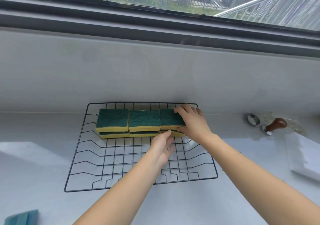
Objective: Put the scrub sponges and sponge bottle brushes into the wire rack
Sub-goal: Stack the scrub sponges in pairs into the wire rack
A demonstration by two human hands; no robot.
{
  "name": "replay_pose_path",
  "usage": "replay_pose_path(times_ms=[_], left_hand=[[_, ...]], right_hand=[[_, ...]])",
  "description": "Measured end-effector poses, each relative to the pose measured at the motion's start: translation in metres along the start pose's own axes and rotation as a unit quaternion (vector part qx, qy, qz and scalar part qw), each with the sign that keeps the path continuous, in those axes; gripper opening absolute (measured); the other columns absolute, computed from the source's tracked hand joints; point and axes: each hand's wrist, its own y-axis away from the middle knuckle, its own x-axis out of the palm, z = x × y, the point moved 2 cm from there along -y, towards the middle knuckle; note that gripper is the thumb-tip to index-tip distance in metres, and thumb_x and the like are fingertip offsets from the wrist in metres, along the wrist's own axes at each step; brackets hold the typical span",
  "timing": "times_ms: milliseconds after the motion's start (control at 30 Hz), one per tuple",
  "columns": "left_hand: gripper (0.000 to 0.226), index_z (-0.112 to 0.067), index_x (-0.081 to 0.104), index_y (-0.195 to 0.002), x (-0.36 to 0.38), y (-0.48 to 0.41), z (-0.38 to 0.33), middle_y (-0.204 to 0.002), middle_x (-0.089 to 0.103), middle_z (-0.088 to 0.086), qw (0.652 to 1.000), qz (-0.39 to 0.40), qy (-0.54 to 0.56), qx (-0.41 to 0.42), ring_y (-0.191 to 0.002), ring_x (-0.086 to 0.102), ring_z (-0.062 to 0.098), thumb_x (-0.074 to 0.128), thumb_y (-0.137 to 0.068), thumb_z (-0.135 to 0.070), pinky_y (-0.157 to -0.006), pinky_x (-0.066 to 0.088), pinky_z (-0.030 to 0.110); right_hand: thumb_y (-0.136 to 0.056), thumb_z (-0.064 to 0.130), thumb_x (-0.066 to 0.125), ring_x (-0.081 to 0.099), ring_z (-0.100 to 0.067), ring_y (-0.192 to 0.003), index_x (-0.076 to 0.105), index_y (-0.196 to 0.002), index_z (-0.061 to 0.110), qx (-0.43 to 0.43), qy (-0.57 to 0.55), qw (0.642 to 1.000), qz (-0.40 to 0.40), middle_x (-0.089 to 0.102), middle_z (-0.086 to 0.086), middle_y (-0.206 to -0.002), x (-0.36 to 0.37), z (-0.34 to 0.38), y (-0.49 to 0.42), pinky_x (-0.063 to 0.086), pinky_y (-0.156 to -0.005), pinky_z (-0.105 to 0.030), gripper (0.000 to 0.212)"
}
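A black wire rack [121, 157] lies on the white counter against the wall. Along its far side stand three stacks of green-and-yellow scrub sponges, two high: left stack [112, 120], middle stack [144, 121], right stack [168, 119]. My right hand [192, 120] grips the top sponge of the right stack, fingers over its far edge and thumb at its front. My left hand [162, 146] reaches in with fingertips touching the front of the lower right sponge [178, 133]. A blue sponge piece [22, 217] lies at the bottom left corner of the view.
To the right of the rack lie a metal ring [253, 119], a wooden-handled tamper [273, 126] and a white tray [304, 155]. A grey wall and window frame rise right behind the rack.
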Motion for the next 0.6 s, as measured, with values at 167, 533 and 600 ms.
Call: replay_pose_path(times_ms=[167,533,600], left_hand=[[0.06,-0.013,0.02,-0.149,-0.005,0.05,-0.003,-0.153,0.035,0.009,0.985,0.026,-0.155,0.066,-0.136,0.041,0.02,0.043,-0.099,-0.035,-0.117,0.029,0.039],[0.018,-0.027,0.058,-0.103,-0.177,0.204,0.052,-0.099,0.068,-0.006,0.796,-0.02,-0.546,0.263,-0.096,0.062,0.008,0.055,-0.091,-0.014,-0.084,0.046,0.024],[0.017,-0.029,0.059,-0.099,-0.215,0.218,0.071,-0.091,0.065,-0.009,0.768,-0.065,-0.58,0.263,-0.086,0.061,0.007,0.057,-0.089,-0.015,-0.076,0.046,0.021]], right_hand=[[-0.079,0.019,0.068,0.032,-0.026,-0.137,0.04,-0.138,0.024,0.048,-0.123,0.991,-0.038,0.039,-0.006,-0.147,-0.017,0.021,0.025,0.026,-0.113,-0.049,0.065],[-0.087,0.02,0.055,0.058,-0.004,-0.09,0.058,-0.1,0.031,-0.062,-0.305,0.948,0.068,0.063,0.015,-0.099,0.016,0.163,0.203,0.052,-0.082,-0.039,0.017],[-0.087,0.024,0.053,0.058,-0.006,-0.083,0.057,-0.1,0.034,-0.078,-0.274,0.948,0.141,0.063,0.016,-0.09,0.03,0.182,0.229,0.051,-0.079,-0.036,0.017]])
